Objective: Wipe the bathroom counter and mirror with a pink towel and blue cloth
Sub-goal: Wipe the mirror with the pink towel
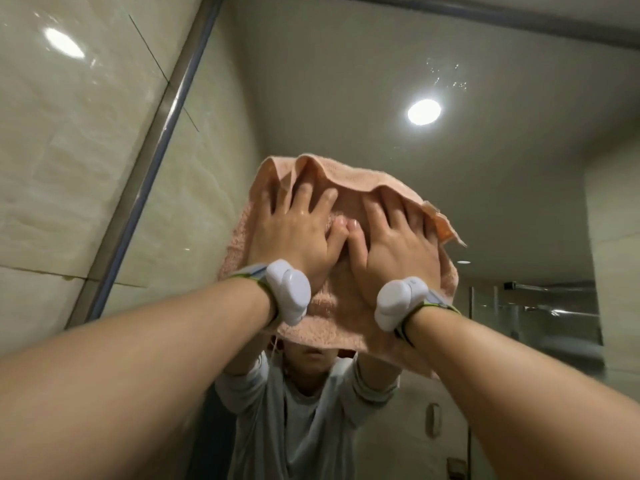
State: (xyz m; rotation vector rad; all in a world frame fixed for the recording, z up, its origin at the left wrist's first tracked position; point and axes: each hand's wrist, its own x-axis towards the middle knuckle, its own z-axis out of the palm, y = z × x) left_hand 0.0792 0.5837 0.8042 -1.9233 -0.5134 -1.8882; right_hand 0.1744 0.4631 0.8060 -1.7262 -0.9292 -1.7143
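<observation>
A pink towel [337, 317] lies flat against the mirror [381, 81], high up in front of me. My left hand [298, 230] presses on the towel's left part with fingers spread and straight. My right hand [394, 237] presses on its right part the same way, thumbs nearly touching in the middle. The towel's top edge folds over my fingertips. Both wrists carry white devices on straps. The blue cloth and the counter are out of view.
The mirror's metal frame [152, 161] runs diagonally at the left, with glossy beige wall tiles [69, 150] beyond it. The mirror reflects a ceiling light [423, 111], a person in a grey top below the towel, and a glass shower screen [533, 317] at the right.
</observation>
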